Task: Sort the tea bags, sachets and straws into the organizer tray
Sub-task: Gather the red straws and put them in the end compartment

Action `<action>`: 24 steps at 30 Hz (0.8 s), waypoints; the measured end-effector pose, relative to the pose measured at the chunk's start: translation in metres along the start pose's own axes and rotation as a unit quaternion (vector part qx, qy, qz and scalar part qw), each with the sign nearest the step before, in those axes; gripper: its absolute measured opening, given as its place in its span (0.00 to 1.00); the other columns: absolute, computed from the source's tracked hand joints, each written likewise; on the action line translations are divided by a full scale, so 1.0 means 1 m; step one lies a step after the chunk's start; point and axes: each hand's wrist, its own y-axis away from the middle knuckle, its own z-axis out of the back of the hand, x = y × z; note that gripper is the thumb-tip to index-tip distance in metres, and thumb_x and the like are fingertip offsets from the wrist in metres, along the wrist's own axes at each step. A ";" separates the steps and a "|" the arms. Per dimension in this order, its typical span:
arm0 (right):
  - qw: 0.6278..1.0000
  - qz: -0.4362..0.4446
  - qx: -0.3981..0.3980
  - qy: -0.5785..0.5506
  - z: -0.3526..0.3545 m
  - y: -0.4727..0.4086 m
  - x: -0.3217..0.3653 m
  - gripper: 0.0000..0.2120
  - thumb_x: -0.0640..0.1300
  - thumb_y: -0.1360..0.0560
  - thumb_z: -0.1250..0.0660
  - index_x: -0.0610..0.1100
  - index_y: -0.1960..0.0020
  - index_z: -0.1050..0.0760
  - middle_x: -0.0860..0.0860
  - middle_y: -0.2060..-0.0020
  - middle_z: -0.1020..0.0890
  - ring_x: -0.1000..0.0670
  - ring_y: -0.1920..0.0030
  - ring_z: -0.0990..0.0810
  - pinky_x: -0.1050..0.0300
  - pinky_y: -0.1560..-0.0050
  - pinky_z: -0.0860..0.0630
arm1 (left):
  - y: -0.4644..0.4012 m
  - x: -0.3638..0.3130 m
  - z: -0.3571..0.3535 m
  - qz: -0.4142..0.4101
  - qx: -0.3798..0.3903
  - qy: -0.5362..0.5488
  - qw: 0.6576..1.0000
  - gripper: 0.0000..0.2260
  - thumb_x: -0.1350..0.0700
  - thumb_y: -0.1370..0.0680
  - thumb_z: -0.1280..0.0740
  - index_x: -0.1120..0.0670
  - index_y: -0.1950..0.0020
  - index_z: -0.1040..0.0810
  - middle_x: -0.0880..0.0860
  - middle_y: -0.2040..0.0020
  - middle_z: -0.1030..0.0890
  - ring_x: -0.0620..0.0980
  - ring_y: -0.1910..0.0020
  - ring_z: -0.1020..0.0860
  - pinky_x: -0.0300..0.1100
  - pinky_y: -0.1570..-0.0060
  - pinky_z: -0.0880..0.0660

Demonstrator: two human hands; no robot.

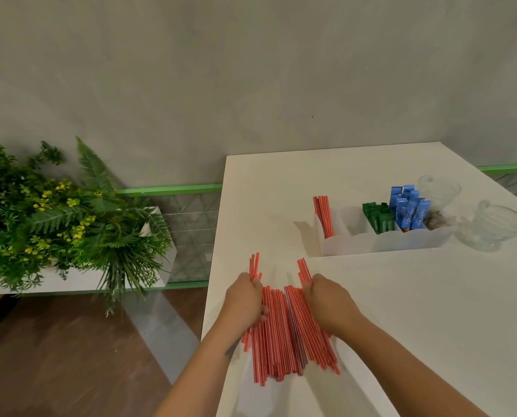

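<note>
The sorting looks mostly done. The see-through organizer tray (380, 243) stands on the white table (416, 311), far from the person. Its left slot already holds a few red straws (323, 216) standing up. The next slot looks empty. After that come green sachets (377, 219) and then blue sachets (409, 209), all standing up. At the right end there is something small and brownish (maybe tea bags, too blurry to tell).

What is left is the big pile of red straws (284, 332) lying on the table close to the person, well apart from the tray. These need to go in with the other straws.

Both arms reach forward over the near edge of the table. The left hand (246, 300) sits on the left side of the pile, and its fingers curl around some of the straws there. The right hand (330, 302) sits on the right side, and its fingers also curl around some straws. The hands seem to be squeezing the pile together into one bunch, so I think picking it up comes next.

Two glass cups (491, 225) stand beside the tray on its right.
</note>
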 end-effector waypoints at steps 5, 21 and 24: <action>0.997 0.055 -0.014 -0.048 0.004 0.009 0.028 0.15 0.51 0.18 0.51 0.44 0.52 0.31 0.51 0.62 0.25 0.49 0.60 0.25 0.55 0.58 0.29 | 0.003 -0.009 -0.019 0.011 0.027 0.158 0.987 0.12 0.55 0.18 0.49 0.59 0.46 0.30 0.58 0.55 0.21 0.55 0.62 0.20 0.52 0.59 0.19; 0.965 0.129 -0.030 0.225 0.026 0.022 0.036 0.15 0.41 0.22 0.43 0.42 0.36 0.32 0.47 0.45 0.21 0.45 0.47 0.21 0.54 0.52 0.27 | -0.003 -0.028 -0.043 0.161 0.133 0.384 0.899 0.17 0.49 0.18 0.43 0.60 0.40 0.23 0.58 0.47 0.18 0.55 0.47 0.20 0.47 0.48 0.23; 0.954 0.141 -0.031 0.261 0.032 0.025 0.030 0.16 0.42 0.21 0.43 0.41 0.34 0.34 0.46 0.45 0.22 0.45 0.47 0.21 0.54 0.53 0.28 | -0.001 -0.033 -0.047 0.160 0.156 0.402 0.888 0.19 0.47 0.19 0.43 0.60 0.43 0.22 0.59 0.47 0.18 0.56 0.46 0.20 0.48 0.47 0.23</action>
